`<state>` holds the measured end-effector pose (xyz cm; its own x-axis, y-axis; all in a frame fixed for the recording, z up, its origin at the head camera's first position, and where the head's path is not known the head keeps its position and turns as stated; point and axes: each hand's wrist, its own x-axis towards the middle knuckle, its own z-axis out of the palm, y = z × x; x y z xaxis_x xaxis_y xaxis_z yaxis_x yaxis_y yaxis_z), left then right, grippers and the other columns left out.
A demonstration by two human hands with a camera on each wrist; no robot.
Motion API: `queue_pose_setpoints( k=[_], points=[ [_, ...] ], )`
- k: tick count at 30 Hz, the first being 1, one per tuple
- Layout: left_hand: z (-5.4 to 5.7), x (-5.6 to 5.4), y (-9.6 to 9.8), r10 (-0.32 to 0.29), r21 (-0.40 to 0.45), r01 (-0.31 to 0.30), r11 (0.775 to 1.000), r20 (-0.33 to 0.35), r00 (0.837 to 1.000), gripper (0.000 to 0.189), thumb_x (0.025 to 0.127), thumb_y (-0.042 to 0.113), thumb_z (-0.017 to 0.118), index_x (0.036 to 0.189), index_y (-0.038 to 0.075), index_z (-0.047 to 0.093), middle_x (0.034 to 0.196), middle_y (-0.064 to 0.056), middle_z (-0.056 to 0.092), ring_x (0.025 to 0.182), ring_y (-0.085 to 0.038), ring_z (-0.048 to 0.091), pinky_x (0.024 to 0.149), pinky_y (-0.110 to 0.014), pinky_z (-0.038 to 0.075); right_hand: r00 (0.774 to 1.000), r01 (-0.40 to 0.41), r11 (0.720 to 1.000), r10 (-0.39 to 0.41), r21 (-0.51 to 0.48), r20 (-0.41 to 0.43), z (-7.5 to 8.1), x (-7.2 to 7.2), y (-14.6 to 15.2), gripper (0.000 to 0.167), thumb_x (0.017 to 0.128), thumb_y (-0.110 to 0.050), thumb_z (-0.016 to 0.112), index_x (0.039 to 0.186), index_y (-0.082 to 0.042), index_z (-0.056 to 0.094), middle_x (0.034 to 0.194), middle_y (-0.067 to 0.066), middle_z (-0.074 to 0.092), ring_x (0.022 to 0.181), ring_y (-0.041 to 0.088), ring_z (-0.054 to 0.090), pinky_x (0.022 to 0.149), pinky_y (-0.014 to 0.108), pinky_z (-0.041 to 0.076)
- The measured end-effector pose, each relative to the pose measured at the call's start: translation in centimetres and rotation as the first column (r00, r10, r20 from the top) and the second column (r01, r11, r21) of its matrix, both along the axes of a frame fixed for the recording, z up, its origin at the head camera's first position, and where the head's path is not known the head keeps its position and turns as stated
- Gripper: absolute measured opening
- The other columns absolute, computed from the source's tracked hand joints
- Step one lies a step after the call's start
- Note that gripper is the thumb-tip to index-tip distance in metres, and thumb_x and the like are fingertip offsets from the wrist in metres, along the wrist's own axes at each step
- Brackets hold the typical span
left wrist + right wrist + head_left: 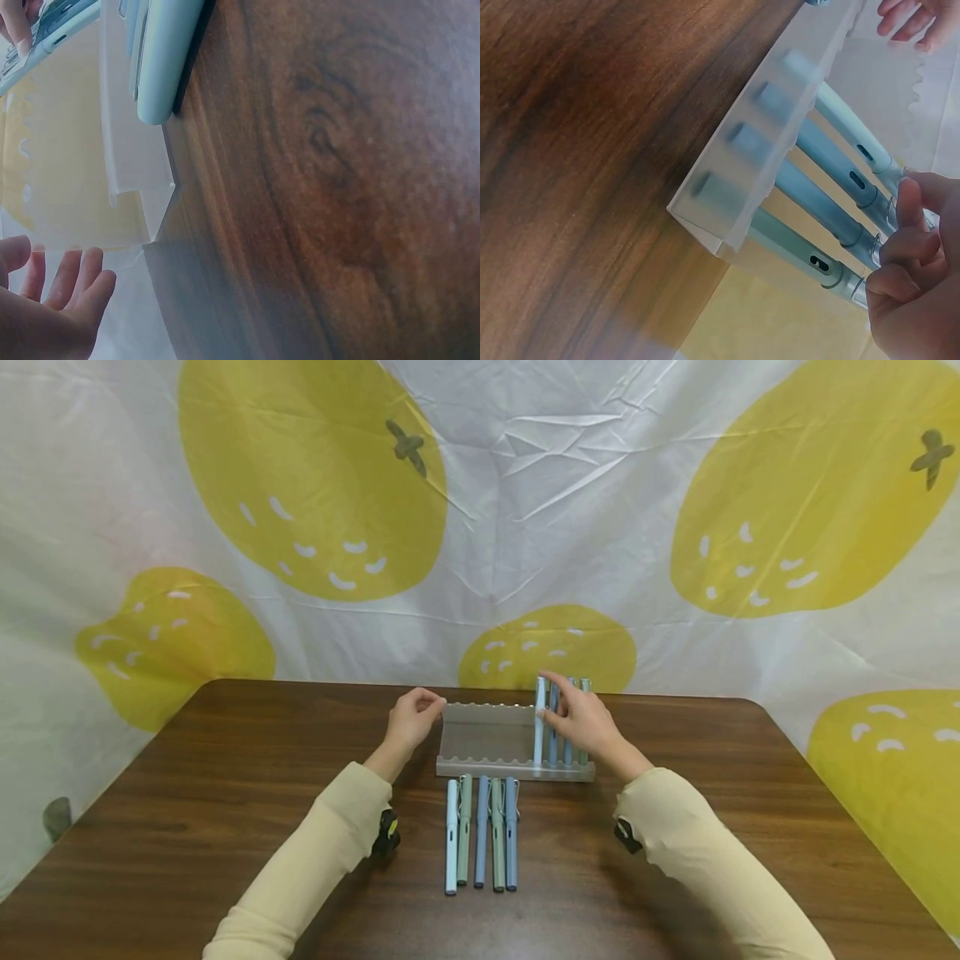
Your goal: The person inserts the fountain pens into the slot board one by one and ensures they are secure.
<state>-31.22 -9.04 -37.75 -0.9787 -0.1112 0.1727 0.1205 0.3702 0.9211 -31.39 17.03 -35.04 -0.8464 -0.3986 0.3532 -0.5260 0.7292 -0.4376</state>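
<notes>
A clear, wavy-edged pen rack [487, 739] stands on the table, with several capped pens upright in its right end. My right hand [588, 722] holds the pale blue pen [539, 727], the leftmost one standing there, thumb and forefinger at its upper part. That pen's lower end sits behind the rack's front lip, as the right wrist view shows. Beside it stand blue pens [825, 161] and a green pen [795, 244]. At the rack's upper left corner, my left hand [412, 722] pinches the edge with its fingertips; the exact contact is partly hidden.
In front of the rack several pens lie side by side, among them a pale blue pen [452, 839], a green pen [498, 835] and a blue pen [512, 835]. The brown wooden table [225, 793] ends at a lemon-print cloth [487, 527] behind.
</notes>
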Motion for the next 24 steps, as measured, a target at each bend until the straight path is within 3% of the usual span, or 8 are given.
queue_pose_setpoints(
  k=[24],
  points=[
    [0.11, 0.02, -0.04, -0.009, -0.006, 0.010, 1.000, 0.019, 1.000, 0.018, 0.087, 0.017, 0.057, 0.092, -0.001, 0.058, 0.087, -0.014, 0.062, 0.084, -0.030, 0.059, 0.074, -0.038, 0.044, 0.999, 0.023, 0.999, -0.024, 0.031, 0.035, 0.11, -0.29, -0.22, 0.060, 0.086, -0.023, 0.058, 0.137, -0.014, 0.030, 0.052, -0.002, 0.047, 0.039, 0.014, 0.038, 0.039, 0.028, 0.030]
  ],
)
